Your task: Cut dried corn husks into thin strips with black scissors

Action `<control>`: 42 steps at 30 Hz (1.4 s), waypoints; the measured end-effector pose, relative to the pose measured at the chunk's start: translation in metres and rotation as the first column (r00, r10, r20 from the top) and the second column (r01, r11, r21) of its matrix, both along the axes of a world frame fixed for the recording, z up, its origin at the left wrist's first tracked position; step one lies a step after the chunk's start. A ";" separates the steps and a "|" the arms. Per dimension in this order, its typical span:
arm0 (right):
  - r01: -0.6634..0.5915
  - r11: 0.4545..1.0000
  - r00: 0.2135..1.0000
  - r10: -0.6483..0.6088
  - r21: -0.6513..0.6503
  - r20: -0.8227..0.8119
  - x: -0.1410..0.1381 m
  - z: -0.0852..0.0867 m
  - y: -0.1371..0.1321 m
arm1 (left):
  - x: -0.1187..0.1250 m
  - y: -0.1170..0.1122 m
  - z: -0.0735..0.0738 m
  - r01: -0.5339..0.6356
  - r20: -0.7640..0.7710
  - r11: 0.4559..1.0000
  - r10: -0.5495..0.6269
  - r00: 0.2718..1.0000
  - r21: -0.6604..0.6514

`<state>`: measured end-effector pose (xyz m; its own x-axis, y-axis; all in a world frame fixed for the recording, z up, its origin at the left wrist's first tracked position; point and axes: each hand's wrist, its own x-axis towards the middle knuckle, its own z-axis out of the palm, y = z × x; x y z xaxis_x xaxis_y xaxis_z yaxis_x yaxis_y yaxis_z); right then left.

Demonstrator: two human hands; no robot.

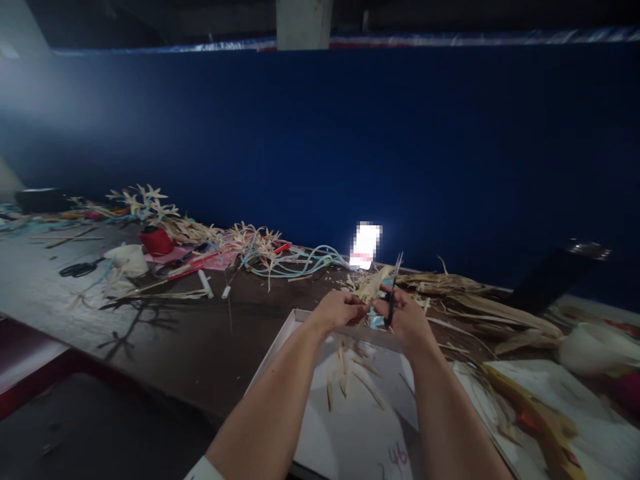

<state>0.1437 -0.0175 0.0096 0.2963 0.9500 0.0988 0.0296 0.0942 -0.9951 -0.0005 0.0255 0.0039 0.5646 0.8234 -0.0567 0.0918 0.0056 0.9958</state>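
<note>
My left hand [343, 308] is closed, its thumb and fingers pinching the lower part of a pale dried husk strip [373, 285]. Close beside it, my right hand [404, 312] has scissors [393, 290] in its grip, blades pointing up. The right fingertips also come close to the husk; whether they touch it I cannot make out. Both hands are above the far rim of a shallow white box [320, 427]. Several narrow husk pieces [343, 370] lie inside the box. Small cut scraps are heaped just behind the hands.
Long dried husks [500, 313] lie to the right, near a yellow-handled tool [533, 417]. A lit phone [366, 245] leans against the blue wall. Husk flowers on blue stems [255, 240], a red thread cone [156, 240] and black scissors [80, 268] are at left.
</note>
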 end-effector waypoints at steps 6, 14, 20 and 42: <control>0.043 0.999 0.998 -0.044 -0.029 -0.033 0.002 -0.003 0.000 | -0.001 -0.002 0.001 0.040 0.029 0.997 -0.042 0.999 0.062; -0.004 1.000 0.999 0.004 -0.012 -0.049 0.000 0.001 -0.001 | -0.002 -0.007 0.007 0.040 0.012 0.997 -0.041 0.999 0.061; -0.014 0.999 0.997 0.017 0.036 -0.075 -0.003 0.002 -0.002 | 0.000 -0.010 0.007 0.029 0.045 0.997 -0.033 0.998 0.075; 0.017 0.999 1.000 -0.017 -0.029 0.020 -0.008 0.009 -0.005 | -0.004 -0.005 0.007 -0.025 -0.178 0.916 0.105 0.979 0.400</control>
<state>0.1358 -0.0230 0.0182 0.3109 0.9473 0.0769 0.0506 0.0643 -0.9966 -0.0040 0.0209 0.0106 0.5200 0.8354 0.1783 0.2935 -0.3707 0.8812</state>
